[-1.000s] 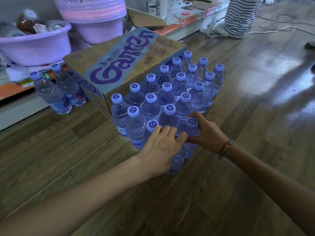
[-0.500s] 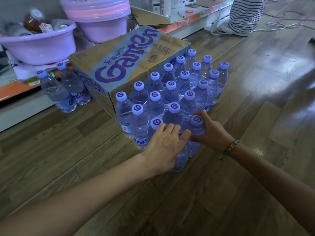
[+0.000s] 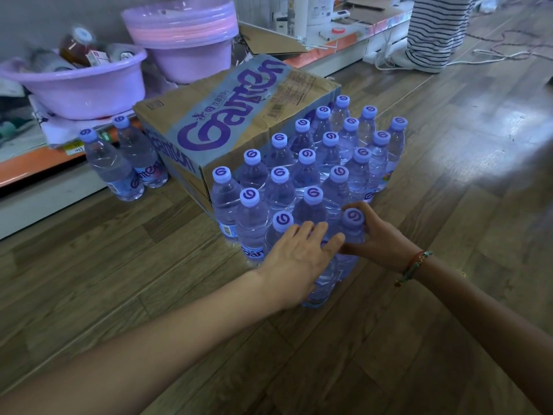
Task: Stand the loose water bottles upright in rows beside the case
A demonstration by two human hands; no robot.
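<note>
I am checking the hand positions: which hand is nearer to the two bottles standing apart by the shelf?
Left. The left hand lies closer to the two separate bottles; the right hand is farther.

We have a single view, taken from a wide-angle camera worn on the person's head, so no second view overlaps it. It looks forward and steeply down onto a wooden floor, close enough that both forearms enter from the bottom edge and run up to the left hand and right hand just below the frame's centre. We see the cardboard case and the upright water bottles beside it from above. Toward the top edge the view reaches a low shelf holding basins.
</note>
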